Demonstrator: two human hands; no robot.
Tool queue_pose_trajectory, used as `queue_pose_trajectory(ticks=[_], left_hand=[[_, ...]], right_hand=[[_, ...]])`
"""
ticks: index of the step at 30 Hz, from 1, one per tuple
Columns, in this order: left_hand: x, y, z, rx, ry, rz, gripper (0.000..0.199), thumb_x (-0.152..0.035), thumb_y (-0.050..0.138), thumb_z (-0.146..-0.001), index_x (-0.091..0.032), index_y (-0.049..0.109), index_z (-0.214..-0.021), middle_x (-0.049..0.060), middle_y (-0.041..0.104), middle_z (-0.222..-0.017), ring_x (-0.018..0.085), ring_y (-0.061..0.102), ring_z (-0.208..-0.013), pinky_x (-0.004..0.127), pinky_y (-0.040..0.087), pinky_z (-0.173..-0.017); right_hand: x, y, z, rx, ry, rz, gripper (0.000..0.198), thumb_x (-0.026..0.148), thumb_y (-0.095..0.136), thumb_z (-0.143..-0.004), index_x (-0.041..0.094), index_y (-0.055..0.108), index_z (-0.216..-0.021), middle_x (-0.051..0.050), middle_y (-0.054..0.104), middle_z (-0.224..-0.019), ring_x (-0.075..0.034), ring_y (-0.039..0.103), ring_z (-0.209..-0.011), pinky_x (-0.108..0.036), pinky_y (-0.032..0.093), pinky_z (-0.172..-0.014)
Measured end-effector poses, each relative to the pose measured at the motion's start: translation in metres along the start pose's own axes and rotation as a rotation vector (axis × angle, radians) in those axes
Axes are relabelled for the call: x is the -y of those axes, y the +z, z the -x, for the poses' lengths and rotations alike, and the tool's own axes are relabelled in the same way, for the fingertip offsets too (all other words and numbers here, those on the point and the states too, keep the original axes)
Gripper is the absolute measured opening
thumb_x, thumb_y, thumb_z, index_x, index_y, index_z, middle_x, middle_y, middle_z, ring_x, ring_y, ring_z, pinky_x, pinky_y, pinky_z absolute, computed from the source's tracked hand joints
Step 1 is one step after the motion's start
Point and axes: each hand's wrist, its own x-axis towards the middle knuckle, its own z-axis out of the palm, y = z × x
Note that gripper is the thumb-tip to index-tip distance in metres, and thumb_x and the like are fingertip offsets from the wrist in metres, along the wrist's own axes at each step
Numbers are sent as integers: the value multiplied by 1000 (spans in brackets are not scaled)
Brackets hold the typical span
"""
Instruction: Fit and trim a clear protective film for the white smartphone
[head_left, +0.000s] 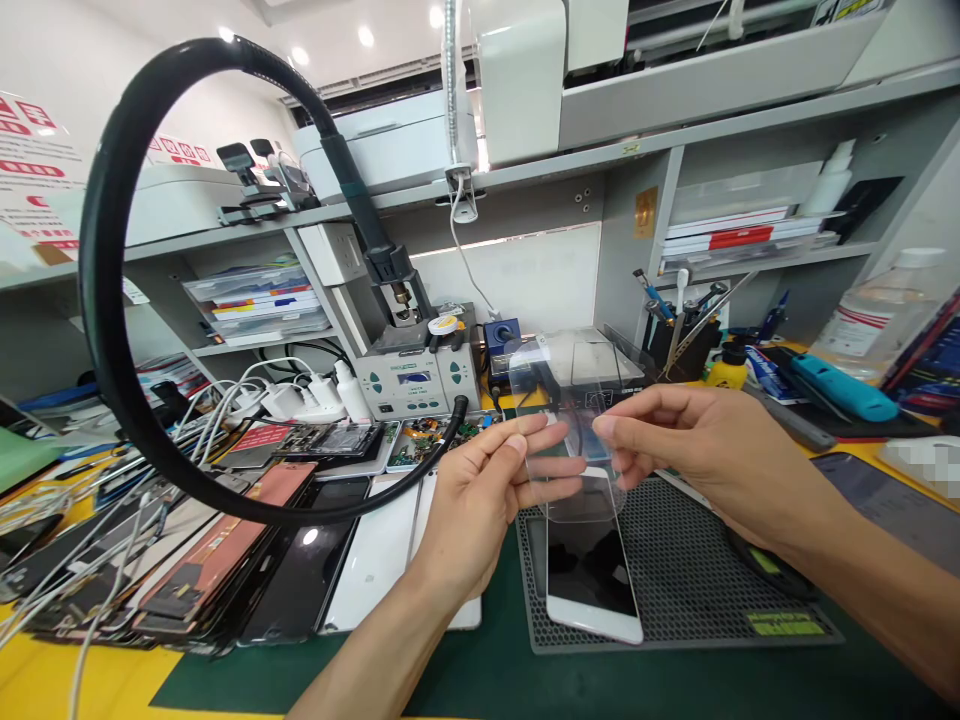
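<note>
Both hands hold up a clear, phone-shaped sheet (559, 400) with rounded corners, tilted in front of me. Whether it is a screen protector or a thin case I cannot tell. At its left edge, my left hand (499, 470) pinches it between thumb and forefinger, and the other fingers show through from behind. My right hand (660, 440) is closed at the right edge, fingertips together. Below the sheet, a white-framed phone (592, 570) lies face up with a dark screen, its top partly behind the sheet and fingers. Under the phone is a grey perforated mat (712, 590).
A black hose (112, 300) arches on the left from a hot-air station (420, 380). Stacked phone parts (217, 550) and white cables crowd the left. On the right are a tool holder (679, 330), a blue-handled tool (844, 388) and a clear bottle (885, 310). Shelves stand behind.
</note>
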Motion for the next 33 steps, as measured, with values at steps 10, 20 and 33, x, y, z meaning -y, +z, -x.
queue_pose_trajectory(ticks=[10, 20, 33], left_hand=[[-1, 0, -1, 5, -8, 20, 29, -21, 54, -100, -6, 67, -122, 20, 71, -126, 30, 75, -99, 47, 61, -91], [0, 0, 1, -1, -8, 13, 29, -22, 55, -99, -6, 68, -120, 19, 71, -126, 30, 75, -99, 46, 62, -90], [0, 0, 1, -8, 2, 1, 28, -23, 57, -98, -6, 69, -118, 20, 72, -125, 30, 75, -97, 47, 61, -90]], right_hand=[[0, -2, 0, -6, -19, 68, 27, 43, 83, -78, 19, 79, -88, -5, 75, -71, -20, 71, -61, -27, 58, -60], [3, 0, 3, -16, -14, 76, 28, 44, 85, -76, 20, 78, -86, -3, 75, -68, -19, 70, -58, -26, 57, -59], [3, 2, 2, -16, -19, 52, 29, 45, 86, -74, 19, 77, -83, -3, 74, -67, -19, 70, -57, -27, 57, -58]])
